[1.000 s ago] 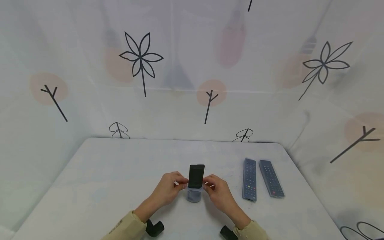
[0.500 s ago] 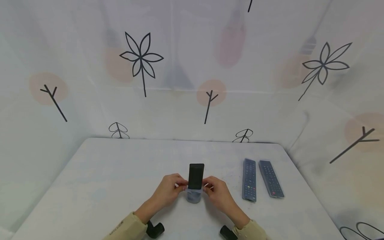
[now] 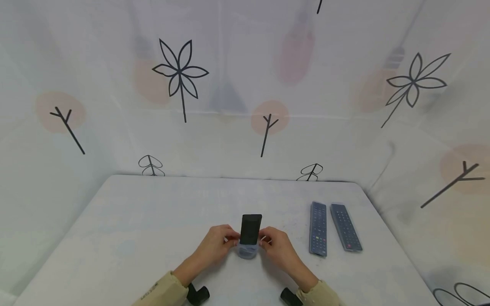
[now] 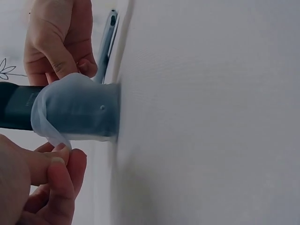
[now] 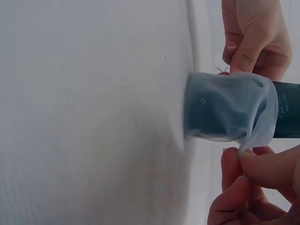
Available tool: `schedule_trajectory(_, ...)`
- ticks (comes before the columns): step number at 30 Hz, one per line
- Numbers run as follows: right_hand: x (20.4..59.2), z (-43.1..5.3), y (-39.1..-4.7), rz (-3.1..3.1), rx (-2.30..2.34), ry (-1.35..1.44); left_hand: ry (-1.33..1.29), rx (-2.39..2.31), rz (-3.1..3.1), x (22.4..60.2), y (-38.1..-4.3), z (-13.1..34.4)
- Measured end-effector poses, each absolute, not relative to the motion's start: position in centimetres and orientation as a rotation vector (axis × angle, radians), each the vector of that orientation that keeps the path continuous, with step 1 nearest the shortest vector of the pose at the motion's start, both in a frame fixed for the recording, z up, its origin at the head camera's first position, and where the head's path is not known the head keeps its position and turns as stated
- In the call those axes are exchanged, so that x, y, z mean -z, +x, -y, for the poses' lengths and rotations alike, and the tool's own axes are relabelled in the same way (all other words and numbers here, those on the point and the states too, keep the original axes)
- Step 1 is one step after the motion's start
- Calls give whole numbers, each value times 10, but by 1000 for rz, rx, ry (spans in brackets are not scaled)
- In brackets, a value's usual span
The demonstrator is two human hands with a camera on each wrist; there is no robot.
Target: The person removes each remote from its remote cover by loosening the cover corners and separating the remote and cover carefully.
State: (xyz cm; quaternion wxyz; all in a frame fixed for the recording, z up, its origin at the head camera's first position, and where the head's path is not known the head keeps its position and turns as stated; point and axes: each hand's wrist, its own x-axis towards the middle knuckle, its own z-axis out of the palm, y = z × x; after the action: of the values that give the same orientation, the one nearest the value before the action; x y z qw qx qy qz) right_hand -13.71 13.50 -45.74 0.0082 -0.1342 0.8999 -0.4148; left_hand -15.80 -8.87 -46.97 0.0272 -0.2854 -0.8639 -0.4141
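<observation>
A dark flat device [image 3: 250,229], shaped like a remote control, stands on end on the table, its lower part inside a thin translucent sleeve [image 3: 248,251]. The sleeve's rim is bunched and wrinkled around the device in the left wrist view, where the sleeve [image 4: 84,110] touches the table. My left hand [image 3: 216,244] pinches the rim on the left side, thumb against fingers. On the opposite side my right hand [image 3: 278,246] pinches the rim too; the right wrist view shows the sleeve [image 5: 225,108] pulled out to those fingertips. Small print marks the device's [image 5: 286,110] surface.
Two button-covered remote controls, a left one [image 3: 318,229] and a right one [image 3: 346,227], lie side by side on the white table [image 3: 153,221], to the right of my hands. A patterned cloth [image 3: 229,140] hangs behind the table's far edge.
Both hands have come down slightly, still at the sleeve's rim. The device's top sits a little lower and leans slightly, and less of the sleeve's front shows beneath it.
</observation>
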Motion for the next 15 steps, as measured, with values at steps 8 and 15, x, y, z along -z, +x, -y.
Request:
schedule_trajectory(8, 457, -134, -136, -2795, 1302, -433, -854, 1265, 2688, 472, -156, 86)
schedule_trajectory(15, 459, -130, -137, -2828, 1266, -444, -796, 1241, 2748, 471, -154, 84)
